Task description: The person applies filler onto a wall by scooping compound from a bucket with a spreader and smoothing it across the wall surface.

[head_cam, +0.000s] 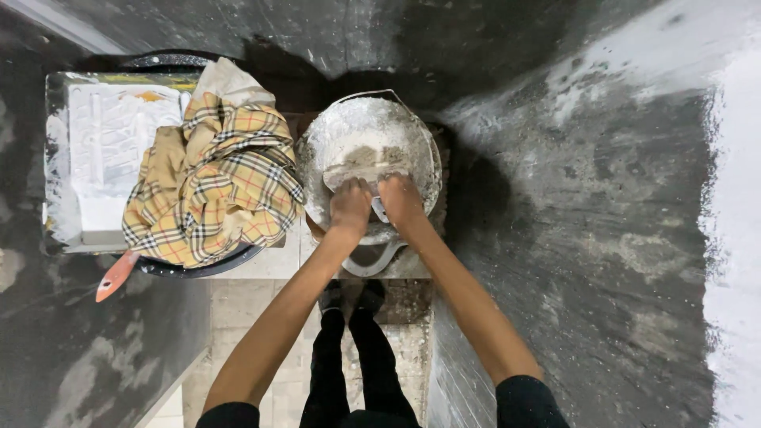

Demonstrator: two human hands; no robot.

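Both hands, left hand [349, 208] and right hand [401, 200], closed on a plaster-caked trowel [366, 173] inside the white bucket [422, 147] beside the plaid cloth [212, 184]; a hard scrape could tip the bucket, spilling plaster.

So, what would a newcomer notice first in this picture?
First, the round bucket in the middle, caked with white plaster, with the left hand and right hand together at its near rim, pressing a flat blade into the plaster. Next, the yellow checked cloth heaped on a dark tub to the left, beside a white-smeared tray.
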